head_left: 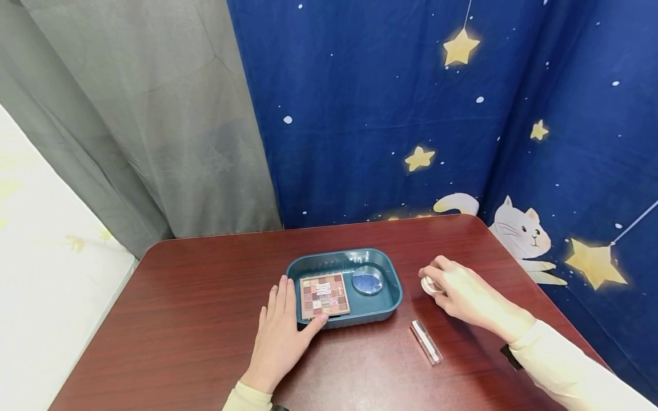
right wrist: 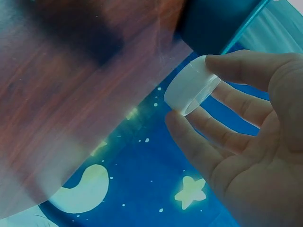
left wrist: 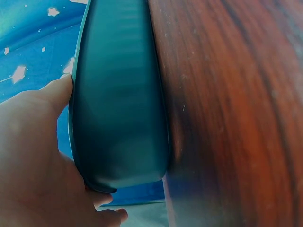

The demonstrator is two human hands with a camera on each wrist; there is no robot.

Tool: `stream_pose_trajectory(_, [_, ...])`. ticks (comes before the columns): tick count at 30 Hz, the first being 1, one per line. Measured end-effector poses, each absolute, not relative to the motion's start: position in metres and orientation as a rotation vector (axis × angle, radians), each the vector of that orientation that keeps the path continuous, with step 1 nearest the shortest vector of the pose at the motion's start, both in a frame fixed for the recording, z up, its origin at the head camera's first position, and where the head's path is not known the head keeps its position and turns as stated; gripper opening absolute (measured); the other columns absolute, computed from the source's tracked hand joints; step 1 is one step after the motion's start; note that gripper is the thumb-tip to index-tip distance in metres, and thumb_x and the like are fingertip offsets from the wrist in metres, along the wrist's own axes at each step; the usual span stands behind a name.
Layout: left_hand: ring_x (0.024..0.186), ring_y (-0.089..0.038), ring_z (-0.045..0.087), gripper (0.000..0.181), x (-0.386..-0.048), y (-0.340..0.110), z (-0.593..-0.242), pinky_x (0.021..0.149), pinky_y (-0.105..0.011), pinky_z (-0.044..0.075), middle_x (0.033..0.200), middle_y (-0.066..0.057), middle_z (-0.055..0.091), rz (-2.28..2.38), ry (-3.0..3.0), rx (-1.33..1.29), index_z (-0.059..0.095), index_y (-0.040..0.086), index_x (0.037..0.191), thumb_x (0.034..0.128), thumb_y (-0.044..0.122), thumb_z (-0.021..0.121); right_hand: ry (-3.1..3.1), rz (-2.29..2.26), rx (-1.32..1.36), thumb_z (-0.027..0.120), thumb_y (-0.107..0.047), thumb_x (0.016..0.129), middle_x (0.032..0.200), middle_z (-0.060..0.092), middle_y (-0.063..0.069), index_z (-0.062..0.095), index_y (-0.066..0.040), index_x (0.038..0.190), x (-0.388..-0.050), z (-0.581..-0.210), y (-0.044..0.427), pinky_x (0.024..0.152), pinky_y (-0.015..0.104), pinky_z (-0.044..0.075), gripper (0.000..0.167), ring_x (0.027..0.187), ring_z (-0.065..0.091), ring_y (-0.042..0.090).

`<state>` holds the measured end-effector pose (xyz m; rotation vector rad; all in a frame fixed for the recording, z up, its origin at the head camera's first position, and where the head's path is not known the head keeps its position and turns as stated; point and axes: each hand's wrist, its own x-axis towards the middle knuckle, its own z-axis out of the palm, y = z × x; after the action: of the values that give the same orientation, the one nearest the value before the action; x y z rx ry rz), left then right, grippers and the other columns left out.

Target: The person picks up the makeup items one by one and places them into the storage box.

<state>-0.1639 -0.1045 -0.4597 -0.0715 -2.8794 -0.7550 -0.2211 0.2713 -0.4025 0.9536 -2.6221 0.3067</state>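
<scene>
My left hand (head_left: 277,334) rests at the near left corner of a dark teal tray (head_left: 360,321), fingers straight along its left side and thumb at the front rim. The left wrist view shows the thumb touching the tray's edge. Inside the tray lie an eyeshadow palette (head_left: 324,295) and a round item with a shiny blue face (head_left: 367,281). Right of the tray, my right hand (head_left: 465,292) pinches a small round white container (right wrist: 189,85) between thumb and fingertips. On the table nearer me lies a slim clear tube, like lip gloss (head_left: 426,342).
A dark red wooden table (head_left: 195,319) carries everything. Behind its far edge hang a grey curtain (head_left: 169,114) and a blue curtain with stars (head_left: 360,142).
</scene>
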Motion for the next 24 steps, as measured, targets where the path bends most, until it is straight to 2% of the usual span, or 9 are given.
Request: stream_pose_trajectory(24, [0.152,-0.037,0.013,0.107,-0.164,-0.104,-0.46,0.115,-0.065,0.017,0.168,-0.009,0.009,-0.765,-2.882,-0.061,0.017,0.006,0.161,0.0879,0.072,0.058,-2.577,0.38,0.969,0.08,-0.006,0.079,0.098,0.056,-0.001,0.07,-0.015,0.112,-0.231,-0.384,0.237,0.07,0.034,0.055,0.035,0.079,0.059,0.011])
